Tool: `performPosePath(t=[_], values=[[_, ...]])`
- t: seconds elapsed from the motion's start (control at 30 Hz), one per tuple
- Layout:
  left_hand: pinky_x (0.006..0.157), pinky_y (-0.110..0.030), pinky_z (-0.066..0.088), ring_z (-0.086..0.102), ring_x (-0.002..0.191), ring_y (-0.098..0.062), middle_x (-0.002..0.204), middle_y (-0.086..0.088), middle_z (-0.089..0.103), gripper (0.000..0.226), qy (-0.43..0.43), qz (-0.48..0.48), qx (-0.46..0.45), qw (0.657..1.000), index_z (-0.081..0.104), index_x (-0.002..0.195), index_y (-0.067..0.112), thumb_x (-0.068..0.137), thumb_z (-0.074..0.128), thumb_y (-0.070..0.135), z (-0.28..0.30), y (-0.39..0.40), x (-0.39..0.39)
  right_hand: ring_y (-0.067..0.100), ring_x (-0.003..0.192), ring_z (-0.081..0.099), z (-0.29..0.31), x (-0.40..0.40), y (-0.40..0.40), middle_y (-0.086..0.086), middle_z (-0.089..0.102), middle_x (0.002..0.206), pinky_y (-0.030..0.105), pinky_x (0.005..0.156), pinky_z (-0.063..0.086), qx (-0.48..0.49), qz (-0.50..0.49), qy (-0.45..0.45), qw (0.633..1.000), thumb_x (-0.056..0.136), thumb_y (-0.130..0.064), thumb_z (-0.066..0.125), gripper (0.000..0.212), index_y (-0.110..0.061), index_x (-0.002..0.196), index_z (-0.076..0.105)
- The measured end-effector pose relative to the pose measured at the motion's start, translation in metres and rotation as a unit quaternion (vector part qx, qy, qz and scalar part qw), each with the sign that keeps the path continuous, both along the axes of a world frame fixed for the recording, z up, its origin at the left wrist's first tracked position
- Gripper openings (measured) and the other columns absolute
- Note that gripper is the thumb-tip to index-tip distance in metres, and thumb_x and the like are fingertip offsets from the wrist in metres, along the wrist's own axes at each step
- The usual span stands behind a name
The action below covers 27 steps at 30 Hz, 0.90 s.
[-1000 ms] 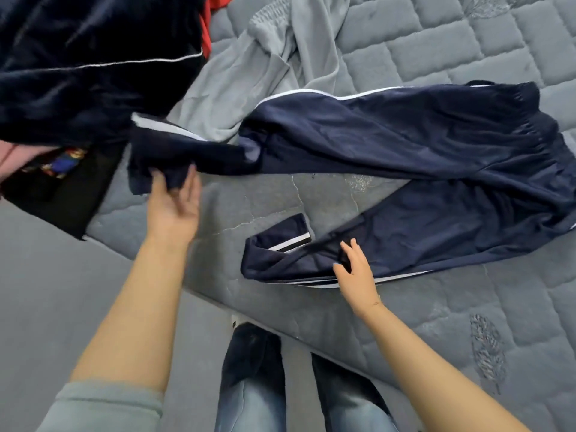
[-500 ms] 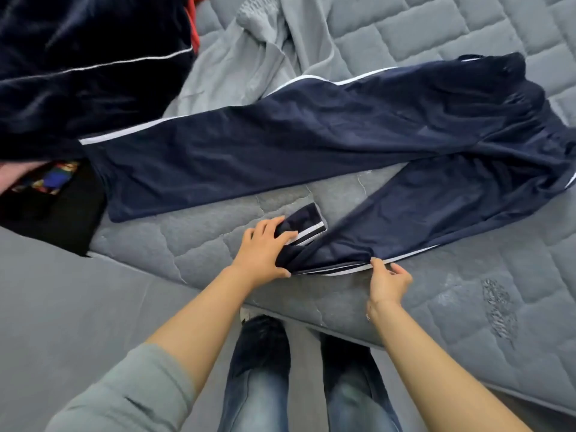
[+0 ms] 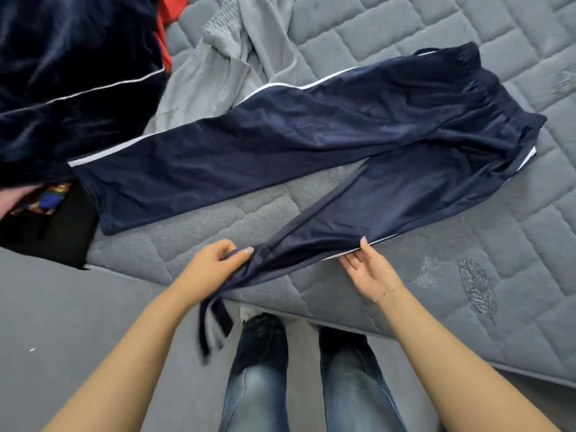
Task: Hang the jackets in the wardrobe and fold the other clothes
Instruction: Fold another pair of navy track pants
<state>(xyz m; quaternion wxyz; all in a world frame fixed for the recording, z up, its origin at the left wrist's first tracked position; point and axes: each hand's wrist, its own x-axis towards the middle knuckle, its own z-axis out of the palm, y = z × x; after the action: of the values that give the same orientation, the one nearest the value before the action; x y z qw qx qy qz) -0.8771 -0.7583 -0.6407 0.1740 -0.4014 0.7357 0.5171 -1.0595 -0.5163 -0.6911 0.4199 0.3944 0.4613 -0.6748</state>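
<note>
Navy track pants [image 3: 280, 145] with white side stripes lie spread across the grey quilted mattress [image 3: 405, 32], waistband at the right, far leg flat and reaching left. My left hand [image 3: 215, 265] grips the bunched lower end of the near leg at the mattress edge; the cuff hangs down past the edge, blurred. My right hand [image 3: 367, 269] is palm up with straight fingers, fingertips touching the near leg's striped edge.
A dark navy velvet garment [image 3: 71, 76] with white piping fills the upper left. Grey pants [image 3: 230, 57] lie crumpled behind the navy ones, a red cloth [image 3: 168, 23] beyond. A black printed garment [image 3: 46, 226] hangs at the left edge. My jeans and shoes [image 3: 265, 335] stand on grey floor.
The far leg got straightened out to the left. My left hand moved from it to the near leg's cuff and pulled it off the mattress edge. My right hand let go and opened.
</note>
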Motion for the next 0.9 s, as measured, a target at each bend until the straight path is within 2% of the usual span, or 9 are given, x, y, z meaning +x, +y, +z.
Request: performPosePath(t=[0.07, 0.17, 0.27, 0.37, 0.5, 0.63, 0.77, 0.83, 0.9], values=[[0.075, -0.026, 0.044, 0.058, 0.083, -0.015, 0.083, 0.006, 0.062, 0.037, -0.109, 0.043, -0.001, 0.993, 0.061, 0.087, 0.012, 0.092, 0.057, 0.048, -0.014, -0.024, 0.009, 0.021, 0.106, 0.062, 0.0, 0.007, 0.0, 0.008, 0.062, 0.123, 0.038, 0.103, 0.042, 0.017, 0.013, 0.003, 1.0, 0.101, -0.02, 0.05, 0.03, -0.009, 0.128, 0.054], [0.101, -0.043, 0.041, 0.054, 0.118, -0.034, 0.126, -0.016, 0.059, 0.042, -0.246, 0.041, -0.118, 0.961, 0.059, 0.118, 0.009, 0.094, 0.054, 0.044, -0.037, -0.041, 0.033, 0.028, 0.132, 0.047, -0.009, 0.02, 0.002, 0.013, 0.043, 0.148, 0.039, 0.103, 0.042, 0.067, 0.047, -0.024, 0.996, 0.099, -0.017, 0.053, 0.041, -0.007, 0.138, 0.045], [0.097, -0.045, 0.044, 0.055, 0.115, -0.027, 0.124, -0.004, 0.058, 0.05, -0.132, 0.027, -0.169, 0.976, 0.057, 0.12, 0.018, 0.084, 0.066, 0.051, -0.044, -0.014, 0.034, 0.027, 0.135, 0.044, -0.018, 0.026, 0.005, 0.013, 0.041, 0.15, 0.036, 0.101, 0.041, 0.085, 0.064, -0.034, 0.994, 0.099, -0.023, 0.054, 0.04, -0.012, 0.137, 0.046], [0.095, -0.045, 0.04, 0.048, 0.12, -0.025, 0.127, 0.002, 0.05, 0.068, -0.154, -0.099, -0.223, 0.957, 0.045, 0.134, 0.025, 0.079, 0.064, 0.062, -0.054, 0.023, 0.028, 0.027, 0.132, 0.046, -0.023, 0.024, 0.003, 0.008, 0.047, 0.143, 0.035, 0.097, 0.042, 0.097, 0.071, -0.017, 0.993, 0.096, -0.032, 0.058, 0.043, -0.015, 0.134, 0.048], [0.089, -0.043, 0.038, 0.055, 0.11, -0.034, 0.115, -0.01, 0.063, 0.026, -0.186, 0.013, -0.239, 0.953, 0.061, 0.113, 0.014, 0.097, 0.053, 0.034, -0.064, 0.018, 0.026, 0.025, 0.107, 0.06, -0.027, 0.014, -0.004, 0.008, 0.056, 0.121, 0.038, 0.089, 0.049, 0.178, 0.117, 0.022, 0.977, 0.091, -0.037, 0.064, 0.047, -0.013, 0.129, 0.051], [0.073, -0.032, 0.037, 0.051, 0.081, -0.018, 0.078, -0.006, 0.058, 0.02, -0.101, -0.037, 0.034, 0.994, 0.06, 0.085, 0.004, 0.099, 0.053, 0.016, -0.048, -0.017, 0.041, 0.028, 0.093, 0.062, -0.03, 0.009, -0.008, 0.017, 0.059, 0.117, 0.038, 0.083, 0.052, 0.205, 0.152, 0.083, 0.963, 0.103, -0.02, 0.047, 0.02, -0.007, 0.117, 0.047], [0.076, -0.032, 0.039, 0.053, 0.078, -0.015, 0.082, -0.004, 0.061, 0.024, -0.124, -0.022, 0.226, 0.966, 0.063, 0.094, -0.001, 0.098, 0.058, 0.022, -0.026, -0.054, 0.073, 0.017, 0.07, 0.063, -0.023, 0.03, 0.001, 0.008, 0.06, 0.087, 0.026, 0.065, 0.053, 0.182, 0.184, 0.111, 0.96, 0.103, -0.017, 0.046, 0.017, -0.012, 0.087, 0.049], [0.08, -0.033, 0.04, 0.056, 0.083, -0.017, 0.086, -0.007, 0.062, 0.017, -0.18, -0.061, 0.168, 0.967, 0.064, 0.091, 0.001, 0.096, 0.059, 0.017, -0.032, -0.056, 0.082, 0.012, 0.066, 0.065, -0.024, 0.049, 0.009, 0.007, 0.061, 0.084, 0.021, 0.06, 0.052, 0.208, 0.239, 0.121, 0.941, 0.102, -0.016, 0.047, 0.018, -0.013, 0.084, 0.049], [0.089, -0.033, 0.041, 0.06, 0.102, -0.023, 0.102, -0.007, 0.065, 0.011, -0.245, -0.143, -0.01, 0.959, 0.065, 0.102, 0.012, 0.096, 0.058, 0.017, -0.043, -0.047, 0.08, 0.011, 0.071, 0.064, -0.027, 0.063, 0.018, 0.008, 0.062, 0.091, 0.018, 0.058, 0.051, 0.237, 0.252, 0.116, 0.931, 0.102, -0.012, 0.047, 0.007, -0.009, 0.097, 0.052]])
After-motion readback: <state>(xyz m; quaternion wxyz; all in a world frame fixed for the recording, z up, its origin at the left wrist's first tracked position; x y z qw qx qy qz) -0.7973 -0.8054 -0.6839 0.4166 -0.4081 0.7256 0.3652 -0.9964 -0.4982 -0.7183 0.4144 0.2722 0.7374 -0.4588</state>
